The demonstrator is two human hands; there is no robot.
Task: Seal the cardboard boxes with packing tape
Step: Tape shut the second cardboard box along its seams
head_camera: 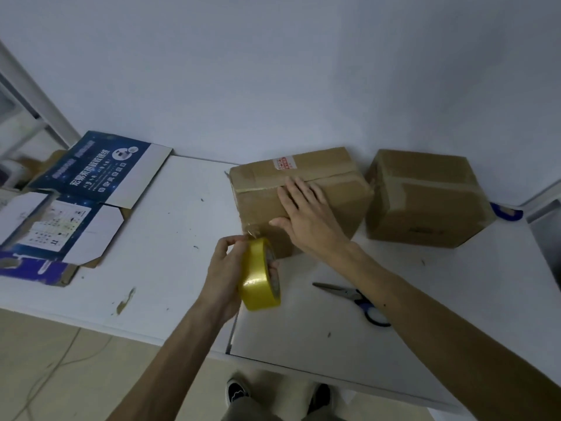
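Hands are working: left hand gripping glossy yellow tape roll; right hand, fingers spread flat, pressing red-labelled cardboard box.

My left hand is curled closed around the tape roll, thumb and fingers pinched near its top edge. My right hand lies flat, fingers spread, palm down on the box, forearm stretched forward.
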